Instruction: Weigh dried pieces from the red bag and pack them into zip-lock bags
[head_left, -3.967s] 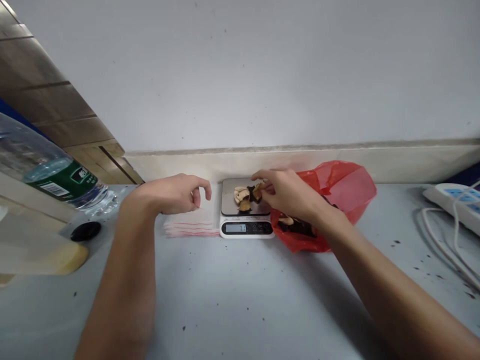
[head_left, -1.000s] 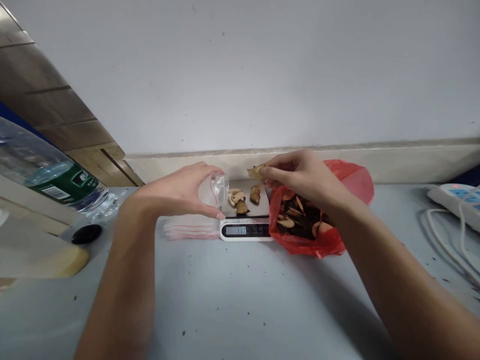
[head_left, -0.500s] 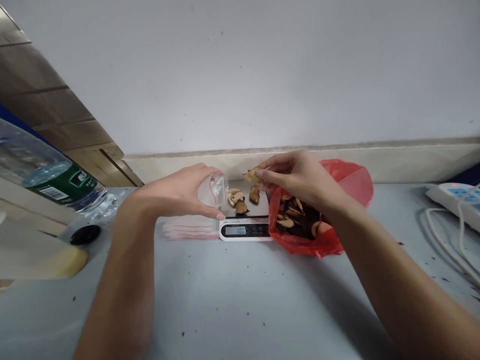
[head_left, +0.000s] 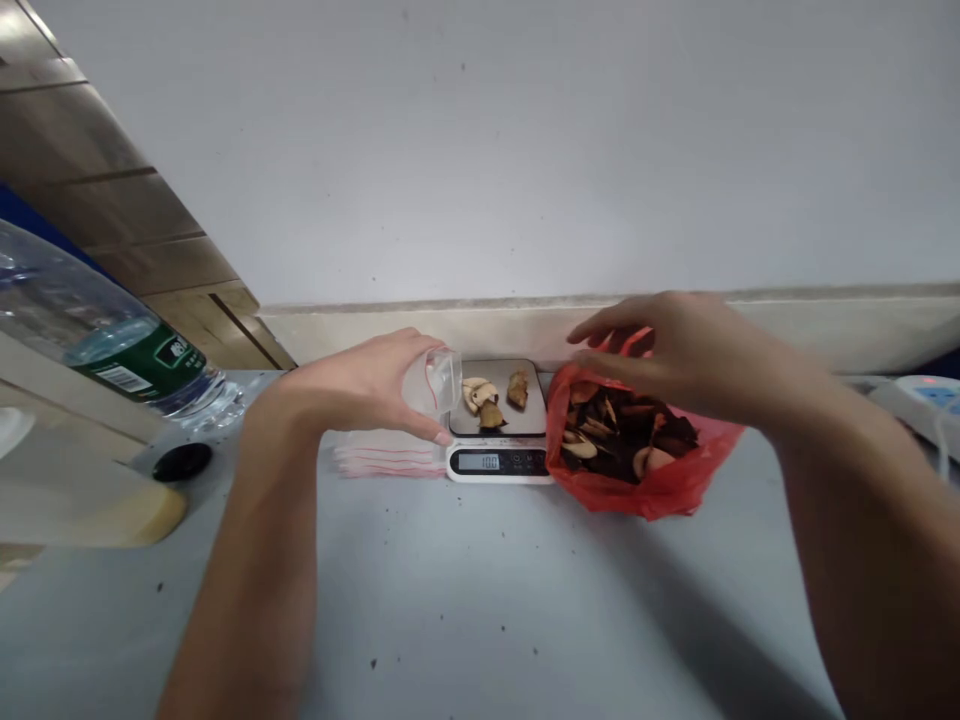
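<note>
Left hand [head_left: 360,385] is gripping a small clear bag [head_left: 444,382], its red line curving, at the left edge of the scale [head_left: 500,464]. Curled, pale-and-brown dried pieces [head_left: 480,394] are lying on its metal plate [head_left: 526,422]. Right hand [head_left: 675,342], fingers parted, is hovering over the red bag [head_left: 622,497], where mostly darker chunks [head_left: 626,422] are crowding together.

Cool, muted light washes the pale wall [head_left: 480,150] ahead of you, fading toward the corners, as your right arm [head_left: 847,500] casts a broad, soft-edged shadow [head_left: 720,600] across the grey surface [head_left: 420,620]. Motion blur softens your right hand [head_left: 667,345]; digits on the scale [head_left: 499,462] are legible. Wide-angle distortion stretches the bottle [head_left: 142,350] at far left.
</note>
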